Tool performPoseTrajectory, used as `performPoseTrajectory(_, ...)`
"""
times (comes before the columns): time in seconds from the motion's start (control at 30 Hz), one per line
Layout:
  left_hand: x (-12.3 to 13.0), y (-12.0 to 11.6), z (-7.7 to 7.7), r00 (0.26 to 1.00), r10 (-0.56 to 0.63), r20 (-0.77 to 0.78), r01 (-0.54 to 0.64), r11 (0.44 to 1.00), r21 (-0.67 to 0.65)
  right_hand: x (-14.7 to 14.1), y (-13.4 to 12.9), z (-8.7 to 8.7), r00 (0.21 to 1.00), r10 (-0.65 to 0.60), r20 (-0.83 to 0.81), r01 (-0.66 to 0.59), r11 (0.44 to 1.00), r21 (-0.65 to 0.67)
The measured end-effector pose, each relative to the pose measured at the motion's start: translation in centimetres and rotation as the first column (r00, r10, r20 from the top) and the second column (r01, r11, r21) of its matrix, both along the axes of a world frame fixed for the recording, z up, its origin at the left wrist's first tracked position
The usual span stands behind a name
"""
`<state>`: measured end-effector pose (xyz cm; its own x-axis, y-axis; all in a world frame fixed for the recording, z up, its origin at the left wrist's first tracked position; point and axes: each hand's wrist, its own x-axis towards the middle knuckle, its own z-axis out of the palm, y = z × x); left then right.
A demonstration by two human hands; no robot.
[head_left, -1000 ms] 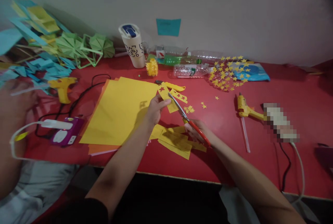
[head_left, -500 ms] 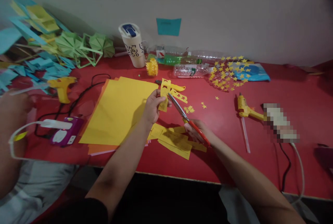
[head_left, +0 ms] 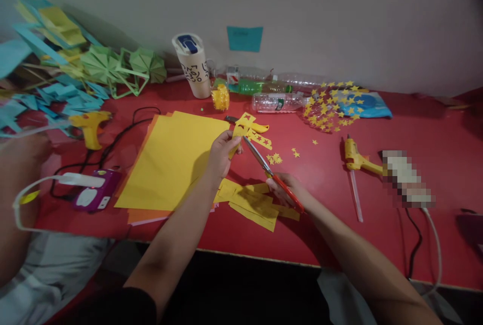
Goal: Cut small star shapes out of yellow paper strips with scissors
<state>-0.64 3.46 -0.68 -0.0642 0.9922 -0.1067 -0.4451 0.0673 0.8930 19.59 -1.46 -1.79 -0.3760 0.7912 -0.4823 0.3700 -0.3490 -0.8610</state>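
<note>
Right now my left hand [head_left: 221, 156] pinches a small yellow paper piece [head_left: 237, 136] above the red table [head_left: 339, 224], just past the big yellow sheet [head_left: 173, 159]. My right hand [head_left: 285, 191] is closed around the red-handled scissors [head_left: 269, 171], whose blades meet that piece. Yellow scraps [head_left: 254, 204] lie beneath my wrists, and cut stars [head_left: 274, 158] sit near the blades.

A pixelated patch [head_left: 408, 179] at right hides something on the worktop [head_left: 377, 244]. The co-worker's arm [head_left: 15, 204] at left is blurred and cut off.
</note>
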Motion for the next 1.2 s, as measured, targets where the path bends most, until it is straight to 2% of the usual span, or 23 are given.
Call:
performPoseTrajectory(0.3, 0.0, 0.3, -0.8, 0.994, 0.091, -0.065, -0.087, 0.994, 0.063, 0.2, 0.1, 0.6, 1.000, 0.021, 0.024, -0.020, 0.999, -0.028)
performPoseTrajectory(0.5, -0.1, 0.0, 0.0, 0.997, 0.061, -0.038, -0.061, 0.998, -0.002, 0.1, 0.0, 0.8, 0.998, 0.025, 0.053, -0.025, 1.000, -0.016)
performPoseTrajectory(0.77, -0.2, 0.0, 0.3, 0.998, 0.045, -0.031, -0.046, 0.998, -0.042, 0.4, 0.1, 1.2, 0.995, 0.095, 0.041, -0.099, 0.989, 0.108)
performPoseTrajectory(1.03, -0.1, 0.0, 0.1, 0.999, 0.019, -0.044, -0.020, 1.000, -0.014, 0.4, 0.3, 0.7, 0.995, 0.094, 0.045, -0.098, 0.988, 0.119)
performPoseTrajectory(1.2, -0.1, 0.0, 0.2, 0.999, 0.005, -0.047, -0.006, 1.000, -0.027, 0.5, 0.1, 1.3, 0.994, 0.112, -0.016, -0.110, 0.991, 0.072)
